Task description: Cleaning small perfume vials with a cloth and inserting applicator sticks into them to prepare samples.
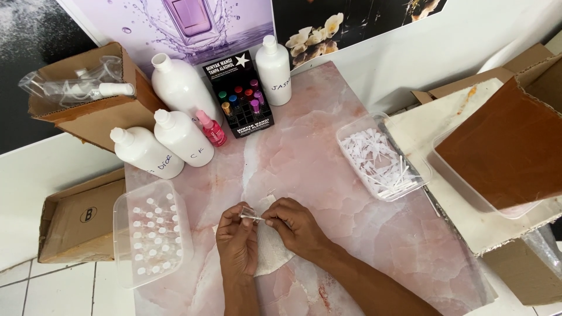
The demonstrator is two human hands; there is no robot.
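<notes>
Both hands are working together over the middle of a pink marbled tabletop. The left hand is pinching a small clear vial between thumb and fingertips, holding it nearly level, tipped slightly. The right hand is meeting the vial's end with fingertips closed narrowly on something thin; what exactly it is gripping cannot be told. The two sets of fingertips are sitting just beside each other at the vial.

Directly beneath the grip, a pale cloth is lying on the tabletop, partly covered by both wrists. To the left of the grip, near the left hand, a clear plastic tray is holding rows of small clear vials standing upright. To the right and beyond the grip, well apart, a second clear tray is containing a loose heap of thin white tubes.

Farther beyond the grip, four white bottles are standing near a black display box of small coloured vials, with a pink bottle just beside it. Open cardboard boxes are sitting at the left edge.
</notes>
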